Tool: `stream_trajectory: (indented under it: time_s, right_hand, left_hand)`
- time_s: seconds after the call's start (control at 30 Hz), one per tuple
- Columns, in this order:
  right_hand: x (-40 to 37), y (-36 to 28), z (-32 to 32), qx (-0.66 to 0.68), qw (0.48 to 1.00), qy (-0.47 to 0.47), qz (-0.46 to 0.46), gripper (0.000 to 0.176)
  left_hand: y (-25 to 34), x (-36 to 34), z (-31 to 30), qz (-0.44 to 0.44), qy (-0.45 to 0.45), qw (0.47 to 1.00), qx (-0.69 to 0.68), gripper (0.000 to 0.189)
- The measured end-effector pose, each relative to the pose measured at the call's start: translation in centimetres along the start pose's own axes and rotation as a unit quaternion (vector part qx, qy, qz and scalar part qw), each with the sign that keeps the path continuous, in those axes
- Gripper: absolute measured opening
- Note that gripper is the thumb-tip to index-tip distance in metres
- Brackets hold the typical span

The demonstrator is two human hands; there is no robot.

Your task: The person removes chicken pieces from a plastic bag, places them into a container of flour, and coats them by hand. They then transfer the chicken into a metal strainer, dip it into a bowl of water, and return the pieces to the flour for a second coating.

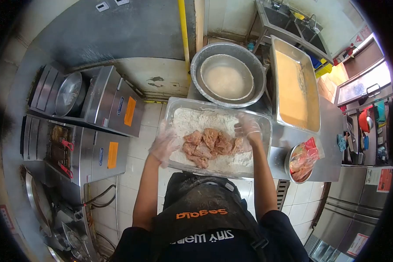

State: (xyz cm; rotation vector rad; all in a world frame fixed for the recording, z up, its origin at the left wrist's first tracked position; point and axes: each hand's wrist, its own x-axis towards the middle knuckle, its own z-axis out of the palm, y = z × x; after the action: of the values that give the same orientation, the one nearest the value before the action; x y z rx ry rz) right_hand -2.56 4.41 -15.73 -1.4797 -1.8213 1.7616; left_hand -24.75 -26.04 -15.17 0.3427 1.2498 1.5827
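Note:
A rectangular metal pan (263, 166) in front of me holds white flour (188, 117). Raw chicken pieces (209, 144) lie heaped in its middle, reddish with seasoning. Both my hands wear clear plastic gloves. My left hand (164, 144) is at the pan's left side, fingers apart and holding nothing, left of the chicken. Over the flour at the right end is my right hand (248, 126), just beyond the rightmost chicken, its fingers spread and a little blurred, with nothing seen in them.
Behind the pan stands a large metal basin (258, 83) with a round sieve (227, 78) inside. A long tray of orange-tan contents (294, 91) is to its right. Nearer right, a bowl (288, 165) holds a red plastic bag (305, 155). Fryers (102, 150) stand at left.

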Motion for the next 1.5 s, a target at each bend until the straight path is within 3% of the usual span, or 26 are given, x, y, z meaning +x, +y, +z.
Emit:
stream_trajectory:
  time_s: [0.03,0.07,0.13,0.17,0.23,0.27,0.33,0.37,0.5,0.53,0.57,0.6,0.67,0.8,0.87,0.9,0.97,1.1,1.17,1.2,1.27,1.37,1.4,1.43,1.47,1.5]
  right_hand:
    - [2.4,3.9,0.8,-0.108,0.993,-0.022,-0.042,0.053]
    - [5.6,8.0,1.6,-0.107,0.993,-0.023,-0.041,0.053]
    - [11.0,13.4,2.9,-0.183,0.981,0.053,-0.046,0.062]
    - [11.5,12.9,3.5,-0.182,0.981,0.053,-0.047,0.062]
    - [11.7,11.2,6.1,-0.258,0.960,0.112,-0.023,0.068]
    - [11.2,10.2,6.9,-0.257,0.960,0.112,-0.021,0.068]
    - [9.6,7.5,8.2,-0.300,0.951,0.069,-0.027,0.061]
    - [9.1,6.6,8.6,-0.292,0.956,0.036,-0.012,0.061]
    - [7.6,4.1,9.5,-0.315,0.948,-0.014,-0.046,0.053]
    - [8.3,5.5,10.4,-0.263,0.958,-0.019,-0.110,0.049]
    - [8.9,6.6,11.2,-0.208,0.962,-0.023,-0.173,0.046]
    - [9.0,6.2,11.7,-0.209,0.963,-0.024,-0.170,0.046]
    - [9.2,5.1,12.8,-0.221,0.950,-0.164,-0.149,0.044]
    - [7.6,2.2,12.9,-0.293,0.941,-0.111,-0.128,0.040]
    - [4.5,0.0,11.9,-0.124,0.966,-0.104,-0.200,0.041]
    - [4.3,0.0,11.8,-0.123,0.966,-0.104,-0.202,0.041]
    - [4.0,0.1,11.0,-0.035,0.971,-0.196,-0.131,0.043]
    - [1.9,2.9,8.2,0.021,0.967,-0.168,-0.193,0.044]
    - [0.2,2.2,7.1,-0.207,0.910,-0.035,-0.358,0.035]
    - [-1.4,1.2,6.0,-0.208,0.910,-0.032,-0.356,0.035]
    - [-3.7,-0.3,3.6,-0.281,0.946,-0.033,-0.158,0.034]
    - [-3.3,2.0,1.0,-0.254,0.958,-0.052,-0.125,0.033]
    - [-3.5,2.0,0.3,-0.248,0.961,-0.059,-0.105,0.032]
    - [-2.7,3.1,0.4,-0.347,0.924,-0.009,-0.163,0.030]
    - [-3.4,2.9,0.2,-0.344,0.925,-0.004,-0.162,0.030]
    - [-4.3,2.3,0.0,-0.333,0.930,0.019,-0.155,0.034]
  left_hand:
    - [-1.4,1.4,0.3,-0.034,0.064,0.997,0.025,0.081]
    - [-2.9,3.2,-0.1,-0.067,0.128,0.988,0.050,0.073]
    - [-9.3,10.5,-5.3,-0.050,0.240,0.929,0.279,0.056]
    - [-8.0,11.3,-4.6,-0.049,0.240,0.928,0.280,0.056]
    - [-4.8,12.8,-1.7,-0.039,0.271,0.855,0.441,0.046]
    - [-4.6,14.4,-2.0,-0.040,0.271,0.854,0.442,0.046]
    - [-5.5,17.4,-3.1,-0.076,0.199,0.788,0.578,0.044]
    - [-6.0,17.8,-3.2,-0.015,0.162,0.803,0.573,0.041]
    - [-9.8,20.5,-4.4,0.016,0.184,0.794,0.579,0.035]
    - [-10.0,20.5,-4.4,-0.062,0.119,0.904,0.407,0.036]
    - [-10.2,20.4,-4.3,-0.136,0.049,0.966,0.214,0.037]
    - [-10.6,20.3,-3.6,-0.139,0.049,0.966,0.213,0.037]
    - [-11.5,20.2,-1.2,-0.229,0.028,0.969,0.087,0.036]
    - [-6.4,18.2,3.4,-0.290,0.045,0.947,0.129,0.034]
    - [-4.2,15.9,5.0,-0.129,0.033,0.980,0.146,0.033]
    - [-3.8,15.5,5.3,-0.126,0.033,0.980,0.147,0.033]
    - [-2.8,14.9,6.1,-0.077,0.076,0.962,0.250,0.032]
    - [-3.2,13.5,5.8,-0.035,0.020,0.971,0.235,0.030]
    - [-3.2,12.5,6.5,0.008,-0.004,0.885,0.466,0.028]
    - [-3.7,11.8,6.8,0.008,-0.008,0.885,0.466,0.028]
    - [-5.0,10.6,7.2,-0.002,0.053,0.930,0.365,0.025]
    - [-5.5,10.7,7.3,0.043,-0.037,0.900,0.432,0.028]
    - [-5.3,10.6,8.1,0.045,-0.042,0.899,0.434,0.028]
    - [-5.0,10.6,9.1,0.014,-0.010,0.865,0.501,0.030]
    - [-4.6,10.4,10.1,-0.016,0.021,0.825,0.565,0.032]
    - [-4.4,10.5,10.6,-0.013,0.018,0.823,0.567,0.032]
